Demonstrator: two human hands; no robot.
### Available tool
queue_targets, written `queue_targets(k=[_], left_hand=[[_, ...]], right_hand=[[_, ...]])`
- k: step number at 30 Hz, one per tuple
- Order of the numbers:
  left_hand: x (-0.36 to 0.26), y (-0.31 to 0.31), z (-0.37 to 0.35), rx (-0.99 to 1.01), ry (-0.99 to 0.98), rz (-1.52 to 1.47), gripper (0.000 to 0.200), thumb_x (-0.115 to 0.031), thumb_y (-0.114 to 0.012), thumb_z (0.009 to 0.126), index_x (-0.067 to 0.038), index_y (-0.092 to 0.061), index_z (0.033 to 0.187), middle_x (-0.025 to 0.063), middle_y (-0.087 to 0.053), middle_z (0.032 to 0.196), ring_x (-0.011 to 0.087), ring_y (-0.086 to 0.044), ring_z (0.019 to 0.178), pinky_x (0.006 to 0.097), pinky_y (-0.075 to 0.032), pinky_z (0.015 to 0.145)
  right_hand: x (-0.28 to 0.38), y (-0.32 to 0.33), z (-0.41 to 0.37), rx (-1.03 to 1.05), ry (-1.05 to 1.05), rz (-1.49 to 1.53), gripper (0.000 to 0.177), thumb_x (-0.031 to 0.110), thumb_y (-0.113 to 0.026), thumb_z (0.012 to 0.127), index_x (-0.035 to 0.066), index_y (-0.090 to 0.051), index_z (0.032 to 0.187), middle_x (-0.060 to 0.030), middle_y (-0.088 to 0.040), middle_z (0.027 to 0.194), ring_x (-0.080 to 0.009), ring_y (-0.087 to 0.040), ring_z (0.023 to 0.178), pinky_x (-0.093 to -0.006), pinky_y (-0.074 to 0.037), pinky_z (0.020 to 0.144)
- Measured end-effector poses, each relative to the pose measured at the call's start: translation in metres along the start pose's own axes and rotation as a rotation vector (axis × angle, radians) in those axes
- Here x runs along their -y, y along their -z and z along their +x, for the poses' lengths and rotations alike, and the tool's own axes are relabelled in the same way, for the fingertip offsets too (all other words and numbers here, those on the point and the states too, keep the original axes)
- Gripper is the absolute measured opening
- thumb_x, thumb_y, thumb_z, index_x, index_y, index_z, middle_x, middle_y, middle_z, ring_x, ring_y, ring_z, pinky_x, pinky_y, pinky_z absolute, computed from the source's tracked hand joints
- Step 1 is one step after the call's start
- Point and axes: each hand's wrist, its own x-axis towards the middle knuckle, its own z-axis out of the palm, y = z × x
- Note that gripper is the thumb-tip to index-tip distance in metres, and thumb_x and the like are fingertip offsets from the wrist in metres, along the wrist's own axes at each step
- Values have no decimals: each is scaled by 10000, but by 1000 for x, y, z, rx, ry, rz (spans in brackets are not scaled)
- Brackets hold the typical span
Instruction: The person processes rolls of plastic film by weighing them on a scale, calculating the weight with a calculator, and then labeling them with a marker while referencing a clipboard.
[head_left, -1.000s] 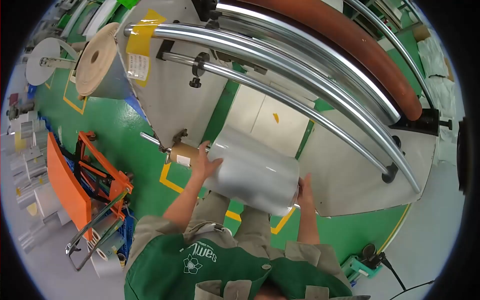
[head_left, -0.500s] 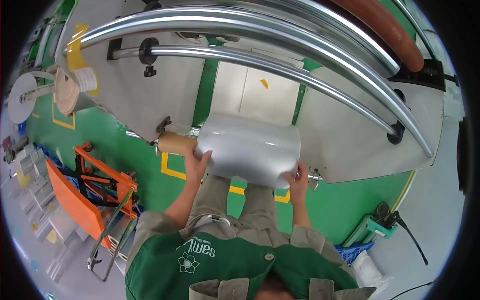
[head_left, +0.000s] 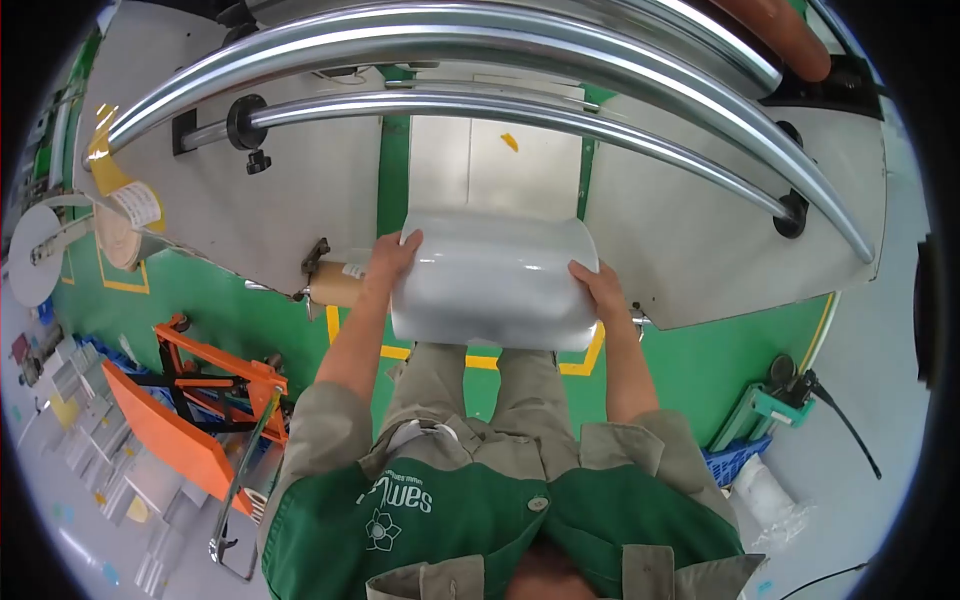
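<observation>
A wide roll of silvery film [head_left: 495, 285] sits on a bar low in the machine, just in front of my legs. A brown cardboard core [head_left: 333, 284] shows on the bar at its left. My left hand [head_left: 396, 256] grips the roll's upper left edge, its thumb on the film and its other fingers mostly hidden. At the right end, my right hand [head_left: 601, 290] holds the rim, with the thumb over the top and the fingers out of sight. A metal bar end [head_left: 640, 320] sticks out past my right wrist.
Polished steel rollers [head_left: 480, 45] and a thinner rod [head_left: 500, 105] cross above the roll between pale side panels [head_left: 735, 210]. An orange lift cart [head_left: 170, 430] stands at left, and a green pallet-jack-like tool [head_left: 750, 410] at right.
My left hand has moved up from the roll's front left side to its upper left edge. My right hand has also moved up along the right rim. The camera view has shifted slightly.
</observation>
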Motion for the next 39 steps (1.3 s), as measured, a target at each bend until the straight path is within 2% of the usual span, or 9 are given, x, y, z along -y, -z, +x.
queue_targets(k=[4,8,12,13,14,17,22,23,39], left_hand=[[11,0,-57,-129,-183,63,441,-386,-624,818,-4,-624,1039,189,-642,838,289,-585,717,346,-459,709],[47,-4,-71,-263,-538,-306,421,-300,-621,829,21,-592,1101,134,-643,948,205,-596,834,316,-466,776],[3,8,-6,2,-100,-173,458,-328,-583,826,58,-564,1073,209,-618,1011,266,-601,903,345,-458,825],[5,-1,19,-48,-95,106,501,-358,-585,828,66,-549,1092,206,-613,1014,275,-599,881,357,-461,810],[0,-5,29,-100,-81,383,544,-388,-587,830,74,-533,1112,203,-607,1017,283,-598,859,368,-465,796],[7,-3,36,0,-4,304,617,-450,-572,815,87,-530,1115,237,-602,1014,341,-596,874,392,-458,803],[23,-13,41,-76,-5,114,501,-359,-627,808,78,-563,1044,170,-615,921,216,-580,786,355,-467,716],[25,-13,47,-18,28,131,615,-442,-596,791,94,-547,1089,290,-573,1094,381,-564,1029,397,-430,881],[5,-12,28,6,-102,371,623,-499,-542,808,71,-553,1058,294,-574,1075,400,-561,1013,432,-425,866]], right_hand=[[-19,3,-43,-75,120,-66,482,200,-717,766,-10,-557,1169,-113,-577,1131,-200,-569,1006,-322,-457,861],[-52,8,-42,-30,408,63,403,162,-660,818,10,-563,1179,-107,-381,1326,-206,-481,1140,-333,-442,895],[-1,6,12,44,19,250,334,222,-638,823,-9,-606,1061,-124,-578,1068,-186,-547,1050,-286,-453,861],[-7,8,39,-94,-34,-372,440,318,-609,804,-37,-581,1063,-187,-623,975,-254,-586,1021,-314,-463,861],[-3,5,47,-145,-32,-467,480,340,-599,795,-47,-569,1077,-213,-610,1011,-287,-579,1032,-336,-457,873],[-1,-5,56,-216,-47,-649,564,378,-563,780,-76,-541,1113,-296,-543,1148,-424,-516,1082,-434,-416,925],[-12,3,59,-119,-60,-363,688,384,-591,798,-74,-410,1278,-261,-558,1155,-333,-561,1060,-378,-436,889],[-34,9,78,-178,-10,-421,663,380,-593,805,-77,-437,1260,-250,-568,1140,-325,-569,1032,-371,-442,871],[-28,9,57,-326,138,-559,511,411,-580,812,-46,-568,1040,-256,-597,1019,-405,-563,950,-417,-436,819]])
